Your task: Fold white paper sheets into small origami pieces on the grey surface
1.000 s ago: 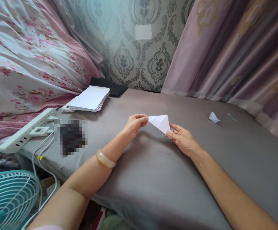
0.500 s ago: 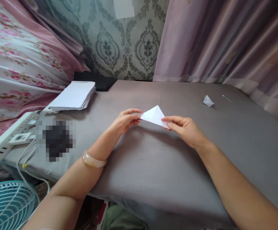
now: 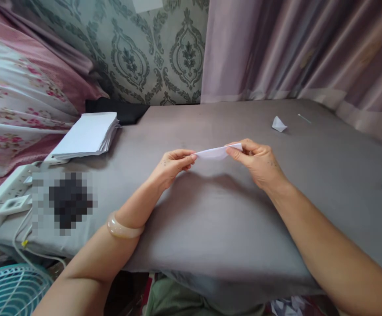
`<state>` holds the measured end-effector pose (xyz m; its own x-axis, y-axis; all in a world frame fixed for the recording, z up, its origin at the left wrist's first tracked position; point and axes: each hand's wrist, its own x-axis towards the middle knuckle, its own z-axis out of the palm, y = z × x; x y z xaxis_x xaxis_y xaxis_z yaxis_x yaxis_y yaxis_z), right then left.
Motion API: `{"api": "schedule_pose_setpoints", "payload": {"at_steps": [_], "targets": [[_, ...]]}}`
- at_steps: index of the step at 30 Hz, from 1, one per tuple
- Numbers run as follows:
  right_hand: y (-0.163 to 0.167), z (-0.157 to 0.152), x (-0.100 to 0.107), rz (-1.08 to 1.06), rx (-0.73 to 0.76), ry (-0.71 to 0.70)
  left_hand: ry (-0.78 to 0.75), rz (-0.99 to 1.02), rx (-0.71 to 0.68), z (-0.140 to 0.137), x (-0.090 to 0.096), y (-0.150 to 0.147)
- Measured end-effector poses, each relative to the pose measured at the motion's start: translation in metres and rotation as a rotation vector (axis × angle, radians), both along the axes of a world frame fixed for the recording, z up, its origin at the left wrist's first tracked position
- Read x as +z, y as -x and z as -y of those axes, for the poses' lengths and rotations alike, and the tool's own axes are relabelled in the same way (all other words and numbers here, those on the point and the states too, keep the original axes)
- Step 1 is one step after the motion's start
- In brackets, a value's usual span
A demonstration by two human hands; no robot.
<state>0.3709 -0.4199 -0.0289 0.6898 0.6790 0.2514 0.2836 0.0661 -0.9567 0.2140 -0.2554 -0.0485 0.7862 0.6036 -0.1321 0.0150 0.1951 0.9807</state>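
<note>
A folded white paper (image 3: 211, 153) is held up above the grey-covered table (image 3: 224, 219), seen nearly edge-on as a narrow strip. My left hand (image 3: 174, 166) pinches its left end between thumb and fingertips; a pale bangle circles that wrist. Around the right end, my right hand (image 3: 255, 160) is closed, thumb on the near face and fingers behind. The fingers at the back are partly hidden by the paper and thumb. Farther back on the right lies a small folded white paper piece (image 3: 279, 124).
At the left rear lies a stack of white paper (image 3: 87, 134) by a black flat object (image 3: 130, 113). A white power strip (image 3: 0, 210) with cables runs along the left edge, near a pixelated dark patch (image 3: 70, 199). A fan (image 3: 9, 289) stands below. A thin stick (image 3: 304, 118) lies far right.
The paper has tipped from a visible triangle to almost edge-on, its right end now higher. My right hand has shifted its hold and risen slightly. The camera view has turned a little rightward.
</note>
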Motion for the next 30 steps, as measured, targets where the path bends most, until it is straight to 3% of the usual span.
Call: {"api": "schedule_pose_setpoints", "payload": {"at_steps": [8, 14, 19, 22, 25, 30], "targets": [[-0.003, -0.001, -0.002, -0.499, 0.074, -0.146, -0.109, -0.084, -0.167, 0.019, 0.004, 0.0], [0.0, -0.004, -0.006, -0.526, -0.014, -0.173, -0.082, -0.127, -0.238, 0.037, 0.002, -0.003], [0.008, -0.005, -0.006, -0.568, 0.026, -0.173, 0.004, -0.093, -0.154, 0.046, 0.001, -0.005], [0.015, -0.005, -0.007, -0.498, 0.084, -0.093, 0.035, -0.091, -0.11, 0.048, 0.001, -0.005], [0.018, -0.003, -0.008, -0.434, 0.09, -0.021, 0.02, -0.081, -0.111, 0.049, 0.003, -0.004], [0.013, -0.001, -0.002, -0.411, 0.06, -0.023, -0.048, -0.058, -0.167, 0.049, 0.004, -0.004]]}}
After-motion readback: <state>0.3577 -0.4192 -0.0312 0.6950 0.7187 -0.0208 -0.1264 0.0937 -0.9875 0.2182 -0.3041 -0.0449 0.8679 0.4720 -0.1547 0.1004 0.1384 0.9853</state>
